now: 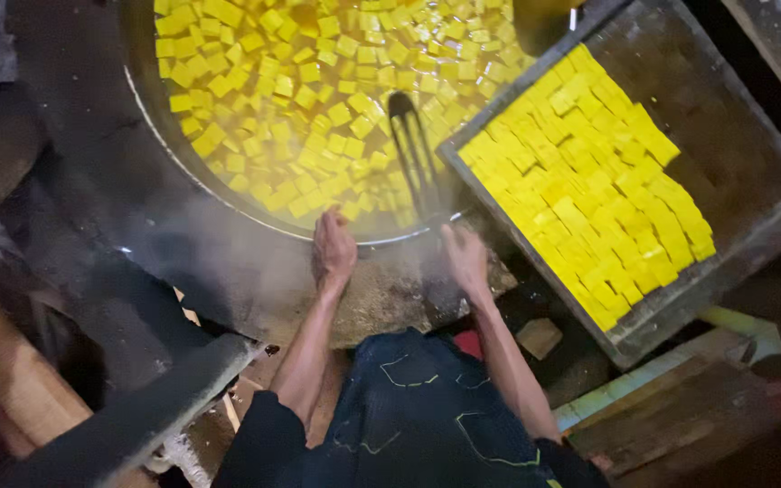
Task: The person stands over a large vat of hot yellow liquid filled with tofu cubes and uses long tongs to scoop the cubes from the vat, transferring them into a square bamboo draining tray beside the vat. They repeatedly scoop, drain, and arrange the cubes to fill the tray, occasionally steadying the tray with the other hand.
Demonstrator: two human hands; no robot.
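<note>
My right fingers (465, 258) close round the dark slotted metal skimmer (411, 154), its head in the round steel vat of yellow cubes (309, 99) at twelve o'clock. My left fingers (334, 248) rest curled and empty on the vat's rim; a dark rectangular tray of yellow cubes (589, 181) sits at two o'clock.

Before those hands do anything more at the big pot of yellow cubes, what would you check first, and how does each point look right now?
1. Right hand gripping the slotted ladle: ok.
2. Left hand away from the liquid, near the pot rim: ok.
3. Ladle head in the pot among the floating cubes: ok.
4. Spare room in the tray beside the stacked cubes: ok.
5. Heat of the liquid: cannot tell; steam rises.
</note>
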